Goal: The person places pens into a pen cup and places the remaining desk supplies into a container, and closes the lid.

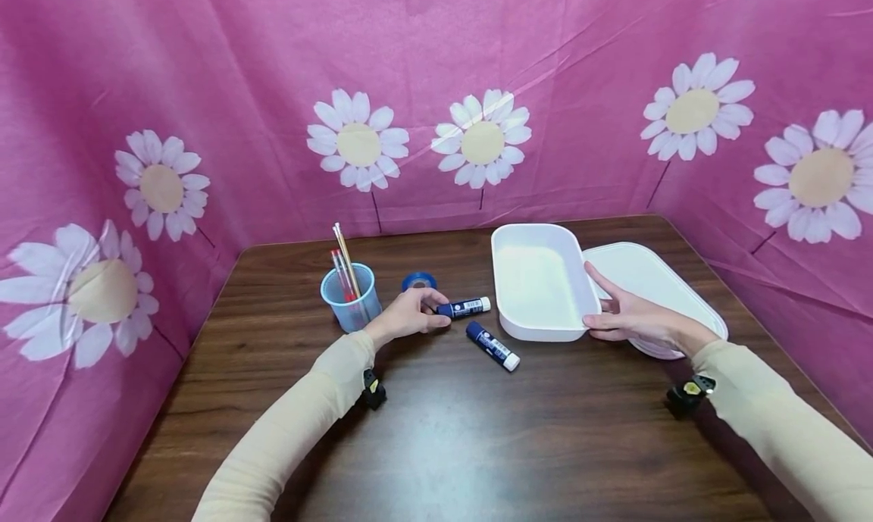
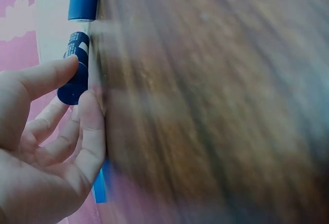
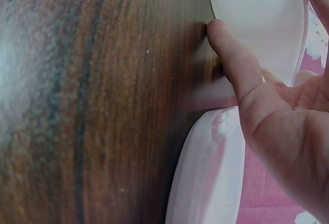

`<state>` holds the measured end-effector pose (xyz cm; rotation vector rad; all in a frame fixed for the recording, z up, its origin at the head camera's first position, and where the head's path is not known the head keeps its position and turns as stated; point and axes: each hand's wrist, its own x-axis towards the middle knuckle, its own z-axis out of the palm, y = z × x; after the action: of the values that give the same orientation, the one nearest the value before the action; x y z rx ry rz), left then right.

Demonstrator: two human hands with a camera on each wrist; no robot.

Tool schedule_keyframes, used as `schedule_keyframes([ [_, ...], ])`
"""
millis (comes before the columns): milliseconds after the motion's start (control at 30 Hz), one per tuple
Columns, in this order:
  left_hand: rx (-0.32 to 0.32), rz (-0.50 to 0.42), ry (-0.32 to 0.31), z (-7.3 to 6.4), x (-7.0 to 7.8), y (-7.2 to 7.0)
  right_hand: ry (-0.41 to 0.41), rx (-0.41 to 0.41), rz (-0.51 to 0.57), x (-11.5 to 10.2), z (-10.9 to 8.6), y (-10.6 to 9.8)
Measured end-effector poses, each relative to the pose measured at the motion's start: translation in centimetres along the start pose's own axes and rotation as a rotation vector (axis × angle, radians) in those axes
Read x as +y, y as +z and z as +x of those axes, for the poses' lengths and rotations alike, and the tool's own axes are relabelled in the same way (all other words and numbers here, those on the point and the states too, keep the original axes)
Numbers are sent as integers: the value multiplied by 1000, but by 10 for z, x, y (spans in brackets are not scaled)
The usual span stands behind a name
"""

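At the blue end of a glue stick (image 1: pixel 467 307), my left hand (image 1: pixel 407 314) has its thumb and fingers about the cap. The left wrist view shows the thumb laid across this dark blue glue stick (image 2: pixel 77 70), the other fingers curled behind it. A second glue stick (image 1: pixel 492 346), blue with a white end, lies nearer on the table. My right hand (image 1: pixel 634 319) touches the right side of a white open box (image 1: pixel 543 336), thumb at its near corner and a finger stretched along the wall. The right wrist view shows the thumb against the box wall (image 3: pixel 257 18).
Left of my left hand stands a blue mesh pen cup (image 1: pixel 351 295) with several pencils or pens. Behind that hand lies a blue tape roll (image 1: pixel 419 281). A white lid (image 1: pixel 648 279) rests on the wooden table (image 1: pixel 436 446), right of the box. A pink flowered curtain (image 1: pixel 273 67) surrounds the table.
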<state>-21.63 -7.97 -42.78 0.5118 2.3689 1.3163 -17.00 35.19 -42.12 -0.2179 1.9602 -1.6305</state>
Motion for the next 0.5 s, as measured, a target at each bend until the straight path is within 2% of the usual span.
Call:
schedule_keyframes([
  [233,-16,-124,-14,3,3,2,13,-10,-34,-2,-6,-3],
  [400,-38,-241,-109,0,5,-1,15,-13,-24,-4,-3,0],
  [500,-58,-270,-169,0,7,-1,23,-7,-15,-3,-3,-1],
])
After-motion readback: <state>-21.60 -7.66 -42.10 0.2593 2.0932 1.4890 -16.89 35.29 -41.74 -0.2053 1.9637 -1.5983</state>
